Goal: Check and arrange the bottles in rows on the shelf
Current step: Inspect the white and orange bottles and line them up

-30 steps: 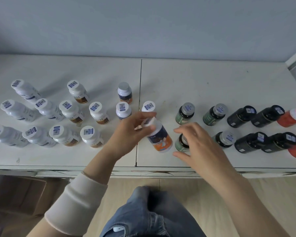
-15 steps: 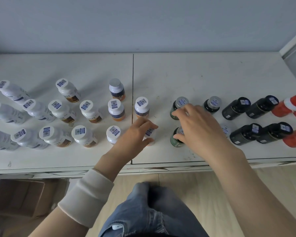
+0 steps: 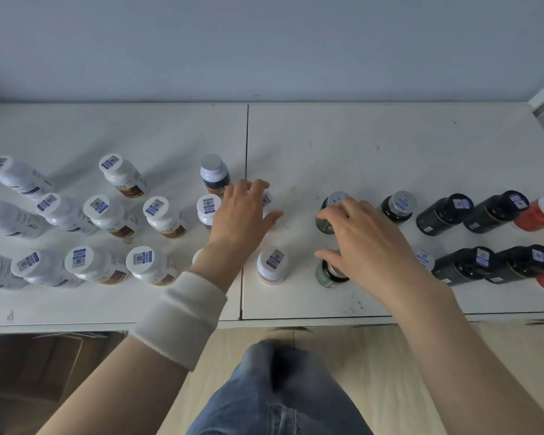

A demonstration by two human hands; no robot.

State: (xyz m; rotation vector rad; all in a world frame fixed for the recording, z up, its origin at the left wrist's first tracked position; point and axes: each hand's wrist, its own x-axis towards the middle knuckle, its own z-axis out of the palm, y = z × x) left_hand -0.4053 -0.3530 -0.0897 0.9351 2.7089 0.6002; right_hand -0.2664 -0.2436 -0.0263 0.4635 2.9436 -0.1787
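Along the middle seam of the shelf [image 3: 358, 146] — the main risk, as I judge it: the bottles stand tall and close-set, so a sideways brush from a wrist or a hurried lift could tip one into its neighbours; the left wrist crosses just above a front-row cap. The left hand [image 3: 242, 215] lies over a white bottle [image 3: 266, 200] in the second row, fingers loosely spread, a sliver of cap showing beside the thumb. The right hand [image 3: 368, 243] arches over two others: curved fingers rest on the back green bottle [image 3: 324, 222], thumb touches the front green bottle [image 3: 325, 274] — whether either is gripped I cannot tell.
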